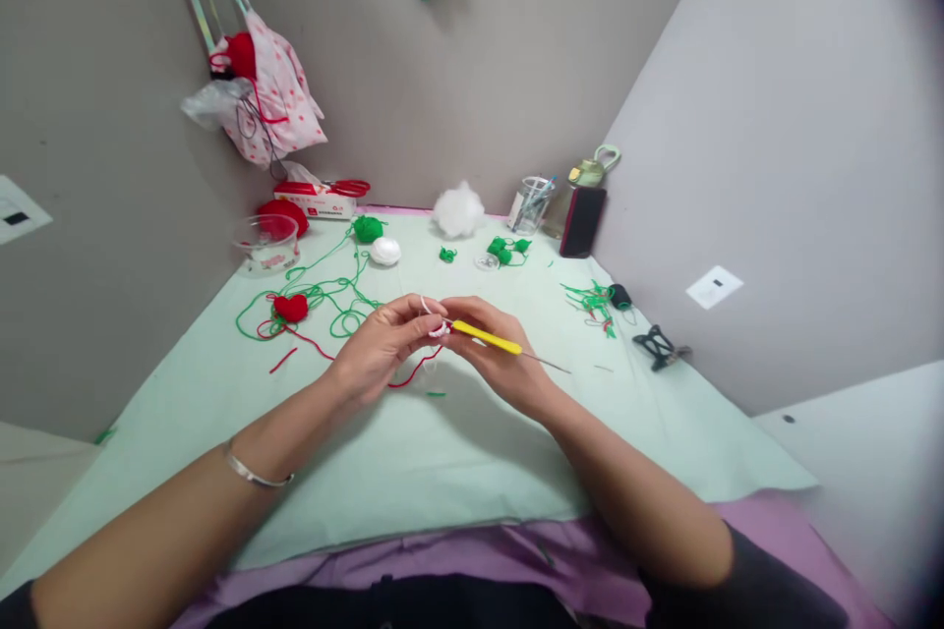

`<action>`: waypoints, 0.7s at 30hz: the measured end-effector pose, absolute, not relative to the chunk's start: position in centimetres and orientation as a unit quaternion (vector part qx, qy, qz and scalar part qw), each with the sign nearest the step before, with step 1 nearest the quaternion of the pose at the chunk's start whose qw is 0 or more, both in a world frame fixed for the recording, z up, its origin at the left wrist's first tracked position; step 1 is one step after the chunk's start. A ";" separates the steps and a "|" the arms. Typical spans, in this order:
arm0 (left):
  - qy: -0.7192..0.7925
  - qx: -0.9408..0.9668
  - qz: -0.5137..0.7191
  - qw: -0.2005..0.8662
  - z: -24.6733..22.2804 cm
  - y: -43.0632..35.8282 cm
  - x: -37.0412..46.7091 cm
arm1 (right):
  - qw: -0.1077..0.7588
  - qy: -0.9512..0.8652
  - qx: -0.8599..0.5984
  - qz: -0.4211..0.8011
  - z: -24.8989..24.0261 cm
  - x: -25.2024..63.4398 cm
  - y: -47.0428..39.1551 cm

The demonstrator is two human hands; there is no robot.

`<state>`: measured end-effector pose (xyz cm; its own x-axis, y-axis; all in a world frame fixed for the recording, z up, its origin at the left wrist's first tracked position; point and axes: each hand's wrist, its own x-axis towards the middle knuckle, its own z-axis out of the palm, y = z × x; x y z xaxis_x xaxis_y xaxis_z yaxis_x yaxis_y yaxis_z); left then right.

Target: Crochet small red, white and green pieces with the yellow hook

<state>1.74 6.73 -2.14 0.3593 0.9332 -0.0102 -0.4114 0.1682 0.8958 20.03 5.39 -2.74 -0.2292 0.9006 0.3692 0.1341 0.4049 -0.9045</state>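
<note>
Over the middle of the table, my left hand (383, 344) pinches a small white and red crochet piece (441, 328) between thumb and fingers. Close against it, my right hand (496, 346) grips a crochet hook (487, 336) with a yellow handle. The hook's tip meets the crochet piece, though the fingers partly hide the stitches. A white strand stands up above my left fingertips. Red yarn (417, 371) hangs below the hands and runs left over the cloth towards a red heart-shaped piece (290, 308).
Loose green yarn (346, 300) lies left, near a green ball (368, 230) and a white ball (384, 252). White stuffing (458, 210), a pen cup (530, 206), a bottle (588, 172) and a phone (582, 222) stand behind. Yarn scraps (594, 303) and a black stand (659, 347) lie right.
</note>
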 end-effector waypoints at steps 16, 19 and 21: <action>0.305 0.458 0.422 0.721 -4.8 7.8 0.3 | 0.466 -0.738 -0.339 0.352 -4.8 20.2 6.4; 0.295 0.472 0.412 0.721 -4.9 7.9 0.1 | 0.453 -0.742 -0.332 0.367 -4.6 20.3 6.3; 0.290 0.481 0.410 0.719 -4.9 7.9 -0.1 | 0.455 -0.732 -0.336 0.380 -4.1 20.4 6.1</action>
